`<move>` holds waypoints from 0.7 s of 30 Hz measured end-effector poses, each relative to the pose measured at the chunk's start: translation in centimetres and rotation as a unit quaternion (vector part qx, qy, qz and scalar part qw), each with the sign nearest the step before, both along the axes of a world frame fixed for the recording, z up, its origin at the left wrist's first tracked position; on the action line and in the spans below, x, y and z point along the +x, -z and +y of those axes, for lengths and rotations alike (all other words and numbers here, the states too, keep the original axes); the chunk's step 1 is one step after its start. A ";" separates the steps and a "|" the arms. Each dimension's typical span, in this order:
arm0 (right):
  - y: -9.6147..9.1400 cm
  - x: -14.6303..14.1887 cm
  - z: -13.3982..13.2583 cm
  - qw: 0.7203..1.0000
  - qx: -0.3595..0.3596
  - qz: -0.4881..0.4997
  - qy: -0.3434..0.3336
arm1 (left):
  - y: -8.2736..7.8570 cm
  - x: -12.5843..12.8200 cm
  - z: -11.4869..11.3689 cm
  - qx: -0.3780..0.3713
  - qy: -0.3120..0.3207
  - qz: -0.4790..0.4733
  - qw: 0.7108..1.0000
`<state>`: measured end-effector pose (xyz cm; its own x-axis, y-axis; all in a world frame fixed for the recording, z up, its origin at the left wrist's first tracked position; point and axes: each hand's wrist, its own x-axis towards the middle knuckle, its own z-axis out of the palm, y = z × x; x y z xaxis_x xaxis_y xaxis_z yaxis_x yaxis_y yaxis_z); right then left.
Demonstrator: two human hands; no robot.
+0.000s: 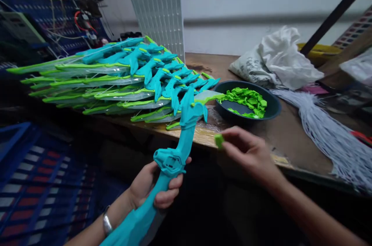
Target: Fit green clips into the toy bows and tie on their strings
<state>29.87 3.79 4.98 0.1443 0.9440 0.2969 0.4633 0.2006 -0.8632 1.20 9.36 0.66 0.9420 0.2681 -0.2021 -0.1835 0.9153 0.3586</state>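
Item 1: teal toy bow [186, 137], qty 1, held aslant in front of bench edge, upper end toward stack; hex recess [172, 164] at mid-grip faces up, unfilled
L hand [143, 184]: wrapped round bow just below recess, fingers curled on far side; silver bracelet [107, 222] at wrist
Item 2: sm green plastic pc [219, 141], qty 1, in air betw bow and basin, apart from both; outline blurred
R hand [251, 149]: thumb + index pinching the green pc by its edge
Step in hand (judged): bringing pc to bow, prob for the recess; not yet seated
Next move (judged): calls for steady L grip, pc turned to match recess outline, then thumb press; risk = pc misaligned
Nearby: dk basin [275, 108] w/ loose green pcs [247, 98], on wooden bench [305, 141]
L of basin: stack of teal/green bows [157, 79], qty not countable
R of basin: pale cord hank [316, 122]; white sacks [290, 56] behind
Far L, low: blue crate [23, 199]
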 end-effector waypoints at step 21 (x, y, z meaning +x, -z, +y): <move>3.0 -10.1 -8.2 0.978 0.194 -0.044 -0.062 | 0.2 1.0 -5.7 0.036 0.056 0.089 0.994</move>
<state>19.73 -4.41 1.94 -0.0065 0.7663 0.6425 0.4838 0.5647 -0.6686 2.15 3.63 0.46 0.9178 0.1838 -0.3520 -0.0103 0.8971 0.4417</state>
